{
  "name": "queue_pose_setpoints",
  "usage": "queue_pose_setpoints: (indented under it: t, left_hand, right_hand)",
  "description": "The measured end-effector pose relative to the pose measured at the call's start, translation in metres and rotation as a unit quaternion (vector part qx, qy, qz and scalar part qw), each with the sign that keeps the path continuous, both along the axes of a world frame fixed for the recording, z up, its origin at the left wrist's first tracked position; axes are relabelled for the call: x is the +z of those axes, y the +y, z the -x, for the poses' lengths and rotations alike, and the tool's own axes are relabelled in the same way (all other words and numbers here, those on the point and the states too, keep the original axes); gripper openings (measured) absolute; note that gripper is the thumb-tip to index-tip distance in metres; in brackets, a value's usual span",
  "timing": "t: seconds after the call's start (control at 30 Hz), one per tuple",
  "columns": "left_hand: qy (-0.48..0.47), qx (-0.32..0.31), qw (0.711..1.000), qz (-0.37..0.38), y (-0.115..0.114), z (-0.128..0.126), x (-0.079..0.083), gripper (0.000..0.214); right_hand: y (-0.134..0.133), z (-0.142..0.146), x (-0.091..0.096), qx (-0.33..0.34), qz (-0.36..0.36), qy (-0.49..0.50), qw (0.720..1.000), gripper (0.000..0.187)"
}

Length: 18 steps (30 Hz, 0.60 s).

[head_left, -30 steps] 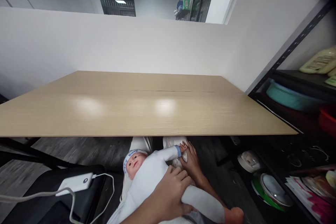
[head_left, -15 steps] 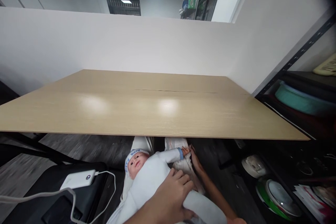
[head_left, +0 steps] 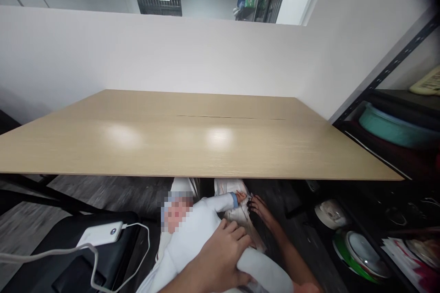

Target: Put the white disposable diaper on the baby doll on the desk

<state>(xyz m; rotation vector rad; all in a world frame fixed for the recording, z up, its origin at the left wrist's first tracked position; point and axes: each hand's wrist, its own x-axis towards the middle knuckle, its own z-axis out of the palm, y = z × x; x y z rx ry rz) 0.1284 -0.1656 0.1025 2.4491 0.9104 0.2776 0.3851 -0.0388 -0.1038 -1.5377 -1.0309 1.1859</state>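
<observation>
A baby doll (head_left: 194, 233) in a white suit with blue cuffs lies face up across my lap, below the table edge. Its head is blurred out. My left hand (head_left: 225, 249) grips the doll's middle by the thigh, fingers over the top and thumb below. My right hand (head_left: 263, 208) is just right of the doll's small hand, fingers slightly apart and holding nothing. A white, crinkled, padded piece (head_left: 237, 215) lies under the doll's arm, close to my right fingertips. I cannot tell whether they touch it.
A wooden table (head_left: 192, 146) spans the view above my lap. At left, a white power bank (head_left: 99, 234) with a cable rests on a black seat (head_left: 113, 256). Dark shelves at right hold a teal basin (head_left: 395, 128) and a green-rimmed lidded container (head_left: 360, 256).
My right hand has shifted slightly right, away from the doll's hand, and its fingers have spread. My left hand keeps its grip on the doll. The view has tilted slightly.
</observation>
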Motion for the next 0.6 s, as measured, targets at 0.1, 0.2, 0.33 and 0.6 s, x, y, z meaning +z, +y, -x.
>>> queue_pose_setpoints:
  t: [0.1, 0.2, 0.33, 0.6]
  left_hand:
    - [-0.003, 0.002, 1.000, -0.001, 0.000, 0.001, 0.003, 0.061]
    - [0.002, -0.003, 1.000, -0.002, 0.001, 0.001, 0.002, 0.062]
    - [0.016, -0.008, 1.000, 0.003, 0.003, -0.001, -0.006, 0.065]
    - [0.032, -0.014, 0.999, 0.002, 0.006, -0.003, -0.010, 0.068]
  right_hand:
    - [-0.003, 0.001, -0.001, 0.012, 0.027, 0.035, 0.999, 0.055]
    - [-0.006, 0.000, -0.004, 0.007, 0.029, 0.047, 0.998, 0.054]
    - [-0.007, -0.002, -0.008, -0.006, 0.022, 0.027, 0.999, 0.054]
    - [0.002, 0.003, -0.011, 0.001, -0.012, -0.051, 0.999, 0.047]
